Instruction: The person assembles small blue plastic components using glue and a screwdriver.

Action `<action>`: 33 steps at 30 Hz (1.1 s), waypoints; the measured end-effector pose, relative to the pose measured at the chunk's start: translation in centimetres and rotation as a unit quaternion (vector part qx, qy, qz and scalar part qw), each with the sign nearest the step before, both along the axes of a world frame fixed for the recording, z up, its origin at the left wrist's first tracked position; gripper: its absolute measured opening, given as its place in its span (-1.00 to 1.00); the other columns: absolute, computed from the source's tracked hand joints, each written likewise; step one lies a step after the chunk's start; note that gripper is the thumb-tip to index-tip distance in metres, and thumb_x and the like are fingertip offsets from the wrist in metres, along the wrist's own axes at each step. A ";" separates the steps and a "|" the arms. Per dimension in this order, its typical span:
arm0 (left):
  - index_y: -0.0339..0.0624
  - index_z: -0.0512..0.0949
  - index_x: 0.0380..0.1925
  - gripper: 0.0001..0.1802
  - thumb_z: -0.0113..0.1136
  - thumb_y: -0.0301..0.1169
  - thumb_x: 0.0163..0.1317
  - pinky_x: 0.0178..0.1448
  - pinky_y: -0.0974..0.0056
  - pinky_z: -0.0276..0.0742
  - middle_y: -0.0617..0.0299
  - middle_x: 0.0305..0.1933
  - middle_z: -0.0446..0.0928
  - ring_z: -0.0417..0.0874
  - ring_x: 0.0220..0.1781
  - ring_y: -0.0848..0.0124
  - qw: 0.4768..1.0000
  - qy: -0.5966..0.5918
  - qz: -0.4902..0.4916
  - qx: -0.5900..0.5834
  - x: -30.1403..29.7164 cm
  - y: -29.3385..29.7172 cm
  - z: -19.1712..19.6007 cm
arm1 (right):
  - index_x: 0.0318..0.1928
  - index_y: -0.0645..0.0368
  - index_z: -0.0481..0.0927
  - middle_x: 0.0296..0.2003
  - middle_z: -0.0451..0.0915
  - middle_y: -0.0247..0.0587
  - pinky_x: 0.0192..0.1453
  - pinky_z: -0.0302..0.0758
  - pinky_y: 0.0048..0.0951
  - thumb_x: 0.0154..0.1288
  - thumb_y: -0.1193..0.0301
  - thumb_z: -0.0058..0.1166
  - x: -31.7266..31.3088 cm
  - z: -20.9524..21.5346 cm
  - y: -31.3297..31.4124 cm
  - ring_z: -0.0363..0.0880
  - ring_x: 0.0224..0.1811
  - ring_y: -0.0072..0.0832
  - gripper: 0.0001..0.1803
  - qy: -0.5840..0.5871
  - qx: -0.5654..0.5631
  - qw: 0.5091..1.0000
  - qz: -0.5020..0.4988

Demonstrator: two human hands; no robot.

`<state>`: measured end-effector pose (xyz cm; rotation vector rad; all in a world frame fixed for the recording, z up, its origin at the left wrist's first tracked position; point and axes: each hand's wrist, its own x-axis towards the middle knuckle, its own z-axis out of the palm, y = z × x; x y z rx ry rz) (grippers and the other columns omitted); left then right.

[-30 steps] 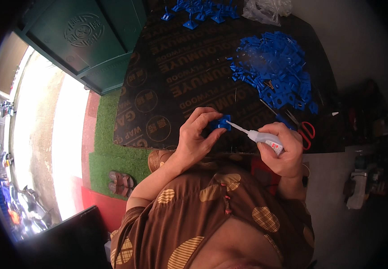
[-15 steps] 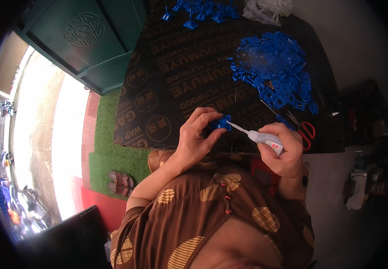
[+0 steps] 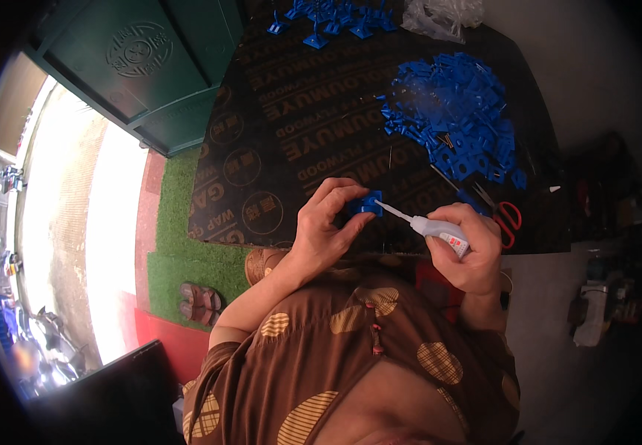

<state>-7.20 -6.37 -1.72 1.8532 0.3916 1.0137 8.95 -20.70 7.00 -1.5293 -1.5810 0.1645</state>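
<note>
My left hand (image 3: 326, 221) pinches a small blue plastic part (image 3: 369, 202) between thumb and fingers, over the near edge of the dark board. In my right hand (image 3: 471, 241) is a small white glue bottle (image 3: 439, 233) with a long thin nozzle, gripped in wrapped fingers. Its nozzle tip points left and meets the blue part, or comes very close to it. A large heap of loose blue plastic parts (image 3: 451, 111) lies beyond my right hand. Scissors with red handles (image 3: 510, 224) rest just to the right of that hand.
The dark printed plywood table (image 3: 262, 156) carries blue pieces (image 3: 336, 18) standing at its far edge, beside a crumpled clear plastic bag (image 3: 443, 16). A thin metal screwdriver-like rod (image 3: 445, 176) lies near the scissors. Sandals (image 3: 199, 303) sit on green turf, left of the table.
</note>
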 end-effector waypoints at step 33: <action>-0.27 0.58 -0.15 -0.66 0.38 -0.60 0.01 -0.19 0.34 0.54 0.11 -0.12 0.53 0.62 -0.17 0.30 1.000 0.006 -0.002 -0.003 -0.2 0.0 0.2 | -0.25 0.29 0.53 -0.51 0.56 -0.16 -0.48 0.45 -0.43 -0.05 0.63 0.23 -0.1 0.1 0.1 0.58 -0.58 -0.34 -0.72 -0.005 -0.003 1.000 0.006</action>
